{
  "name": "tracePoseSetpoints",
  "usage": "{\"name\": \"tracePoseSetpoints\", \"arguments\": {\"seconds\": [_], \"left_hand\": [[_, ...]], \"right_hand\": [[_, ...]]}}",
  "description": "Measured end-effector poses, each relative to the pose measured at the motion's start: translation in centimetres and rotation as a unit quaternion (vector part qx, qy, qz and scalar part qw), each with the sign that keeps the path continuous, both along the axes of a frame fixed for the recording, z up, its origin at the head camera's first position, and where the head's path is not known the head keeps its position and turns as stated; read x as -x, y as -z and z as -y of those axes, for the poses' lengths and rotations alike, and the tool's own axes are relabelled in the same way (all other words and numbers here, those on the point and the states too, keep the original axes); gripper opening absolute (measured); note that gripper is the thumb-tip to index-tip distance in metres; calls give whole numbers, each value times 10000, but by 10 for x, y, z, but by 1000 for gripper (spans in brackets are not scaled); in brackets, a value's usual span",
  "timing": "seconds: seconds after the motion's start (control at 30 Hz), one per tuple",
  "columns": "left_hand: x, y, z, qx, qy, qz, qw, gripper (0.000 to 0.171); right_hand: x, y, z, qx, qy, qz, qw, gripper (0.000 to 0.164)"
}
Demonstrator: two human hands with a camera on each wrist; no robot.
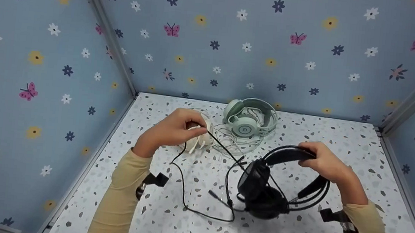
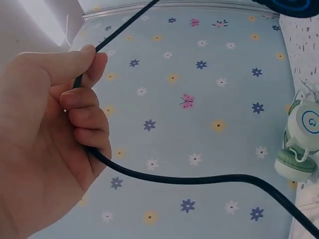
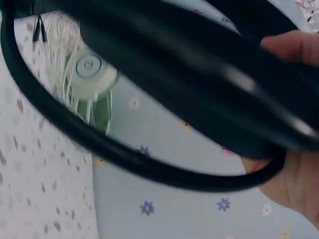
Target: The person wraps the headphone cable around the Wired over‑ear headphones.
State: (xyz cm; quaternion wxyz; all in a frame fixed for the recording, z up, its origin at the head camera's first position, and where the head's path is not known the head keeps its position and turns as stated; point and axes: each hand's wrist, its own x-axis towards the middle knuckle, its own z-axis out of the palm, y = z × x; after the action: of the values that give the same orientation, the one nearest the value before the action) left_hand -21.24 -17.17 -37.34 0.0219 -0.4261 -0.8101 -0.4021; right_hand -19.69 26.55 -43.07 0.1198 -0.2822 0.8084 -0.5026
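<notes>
Black over-ear headphones (image 1: 265, 206) hang over the table, their headband gripped by my right hand (image 1: 325, 162). In the right wrist view the dark headband (image 3: 199, 74) fills much of the picture, with the thumb on one side of it. My left hand (image 1: 176, 128) pinches the black cable (image 2: 199, 179), its other fingers curled round it. From there the cable runs taut toward the ear cups, while another length loops down over the table. A thin microphone boom (image 1: 218, 197) sticks out beside the cups.
Pale green headphones (image 1: 245, 127) with a coiled white cord lie at the back of the speckled white table (image 1: 166, 226). Left of them, a cream-white item (image 1: 199, 142) is partly hidden behind my left hand. Flower-patterned walls (image 1: 237, 39) enclose the back and sides.
</notes>
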Motion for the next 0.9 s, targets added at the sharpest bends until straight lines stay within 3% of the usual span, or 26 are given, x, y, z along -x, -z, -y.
{"name": "tracePoseSetpoints", "arguments": {"seconds": [0.1, 0.17, 0.23, 0.27, 0.37, 0.5, 0.53, 0.6, 0.7, 0.9], "left_hand": [[20, 4, 0, -180, -114, 524, 9984, 11], [31, 11, -2, -259, -176, 800, 9963, 13], [39, 21, -6, -260, -210, 991, 9945, 14], [42, 28, -9, -270, -201, 1087, 9935, 14], [48, 56, -20, -365, -121, 1430, 9890, 13], [44, 100, -39, -758, -61, 2026, 9763, 16], [40, 109, -43, -881, -50, 2126, 9732, 18], [29, 123, -51, -1096, -74, 2213, 9690, 22], [12, 137, -62, -1374, -179, 2149, 9668, 25], [-17, 156, -77, -1401, -534, 2279, 9621, 29]], "right_hand": [[3, 5, 3, 939, -992, 423, 9897, 22], [5, 11, 5, 1594, -1616, 789, 9707, 31], [7, 20, 7, 2206, -2172, 1183, 9435, 39], [8, 25, 9, 2510, -2459, 1408, 9256, 42], [9, 40, 14, 3531, -3203, 2062, 8545, 51], [12, 56, 14, 4983, -3728, 2503, 7417, 43], [13, 59, 13, 5276, -3724, 2477, 7223, 38], [14, 63, 11, 5718, -3620, 2433, 6948, 24], [16, 66, 6, 6081, -3239, 2315, 6868, 15], [17, 71, 3, 6341, -2672, 2067, 6956, 24]]}}
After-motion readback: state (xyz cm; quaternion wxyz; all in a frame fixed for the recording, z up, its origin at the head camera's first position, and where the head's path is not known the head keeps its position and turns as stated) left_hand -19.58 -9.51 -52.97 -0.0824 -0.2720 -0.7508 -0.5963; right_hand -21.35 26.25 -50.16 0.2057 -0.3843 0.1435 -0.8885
